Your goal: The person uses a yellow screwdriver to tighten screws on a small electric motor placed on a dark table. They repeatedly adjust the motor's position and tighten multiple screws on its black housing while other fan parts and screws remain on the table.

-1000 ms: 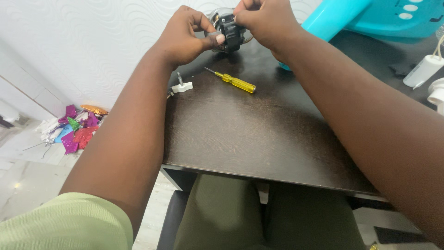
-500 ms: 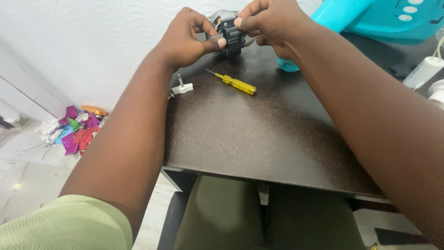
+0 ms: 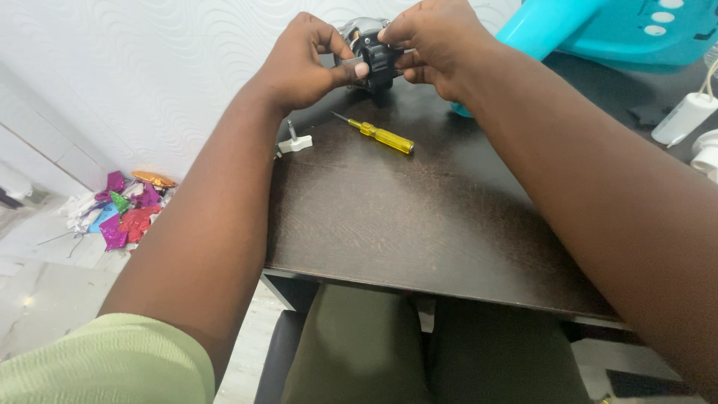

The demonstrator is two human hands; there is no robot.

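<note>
Both hands meet at the far edge of the dark wooden table (image 3: 419, 224), close to the white wall. My left hand (image 3: 307, 63) and my right hand (image 3: 430, 41) together grip a small black and grey motor-like part (image 3: 370, 52), held just above the tabletop. The fingers cover much of that part. A yellow-handled screwdriver (image 3: 378, 135) lies on the table just below the hands. A small white plastic piece with a metal pin (image 3: 293, 142) rests near the table's left edge, beside my left forearm.
A turquoise plastic appliance body (image 3: 598, 30) stands at the back right. A white adapter with a cable (image 3: 684, 116) lies at the right edge. Crumpled coloured foil pieces (image 3: 123, 209) are scattered on the floor at left. My legs sit under the table's front edge.
The two hands have shifted slightly around the black part, with small finger movements. The screwdriver and white piece have not moved.
</note>
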